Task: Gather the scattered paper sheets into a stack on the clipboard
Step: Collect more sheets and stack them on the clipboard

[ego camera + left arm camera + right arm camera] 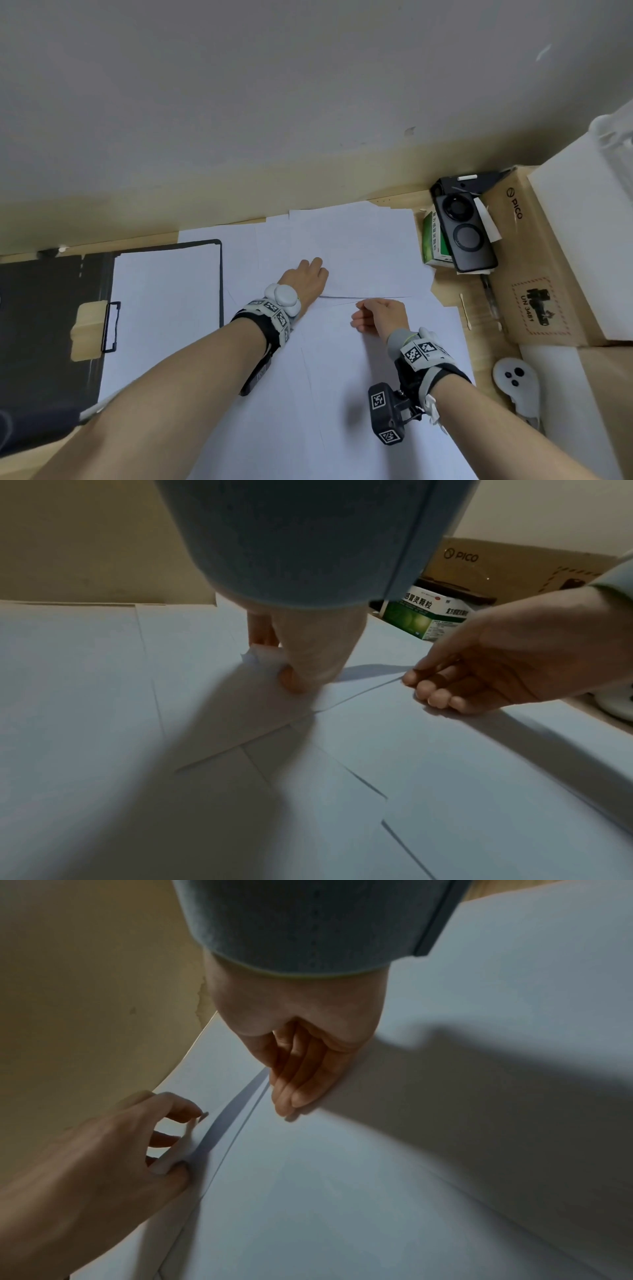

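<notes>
- The scattered white paper sheets (359, 377) lie overlapped on the desk just right of the black clipboard (219, 274), which lies flat and carries one white sheet already (164, 301); the loose ones spread from its right edge toward the cardboard box.
- One far white sheet (356, 253), right of the clipboard, has its near edge raised off the pile.
- The left hand (306, 277) sits at that sheet's corner; in the left wrist view its fingers (291, 680) are curled and pinch the crumpled corner of the paper.
- The right hand (378, 313), further right of the clipboard, has its fingers (441, 696) curled at the same raised edge; its fingertips seem to close on the edge, though I cannot be sure.
- Judged step: lifting one sheet free of the pile, most of the gathering not yet done.
- The next move probably calls for peeling this sheet alone, carrying it left and laying it square on the clipboard's sheet.
- Thin paper clings, so the sheet beneath may drag along.
- Right of the clipboard, beyond the papers, stand a green-and-white medicine box (435, 240) with a black phone (462, 233) leaning on it, a brown PICO cardboard box (534, 274) and a white controller (517, 380).
- Nothing of these stands between the sheet and the clipboard; only the left forearm crosses that path.
</notes>
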